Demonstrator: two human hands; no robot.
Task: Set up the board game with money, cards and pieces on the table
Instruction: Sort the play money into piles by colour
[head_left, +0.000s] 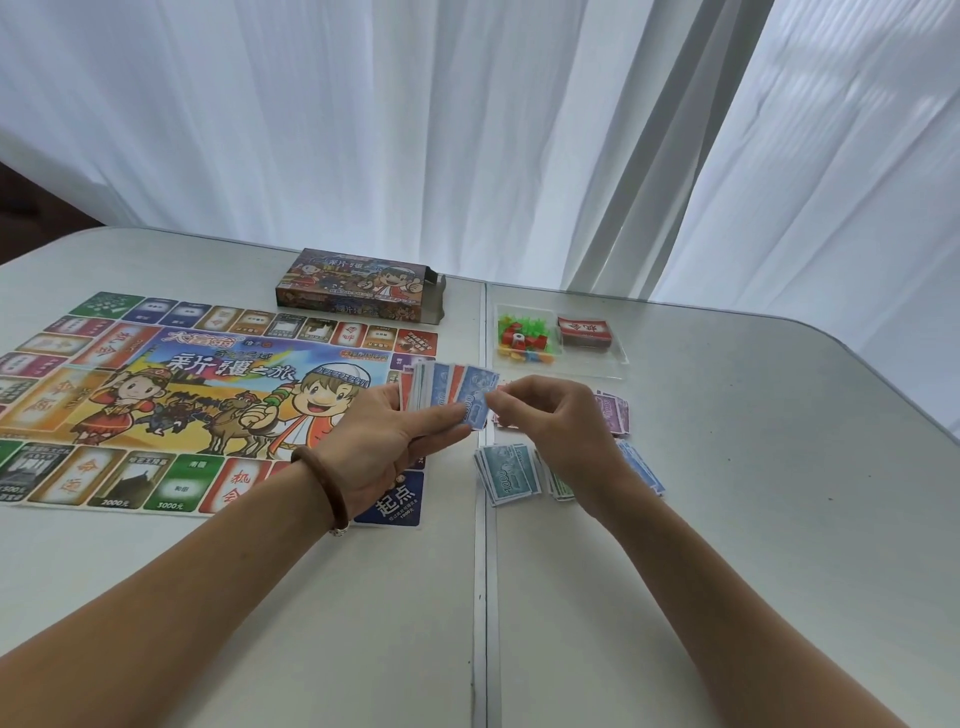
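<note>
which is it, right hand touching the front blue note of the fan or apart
Touching. Head view: the right hand pinches the front blue note at its right edge, no gap; the left hand holds the fan of notes.

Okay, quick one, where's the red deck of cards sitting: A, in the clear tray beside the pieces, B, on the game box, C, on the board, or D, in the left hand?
A: the red card deck lies in the clear tray, right of the coloured pieces.
</note>
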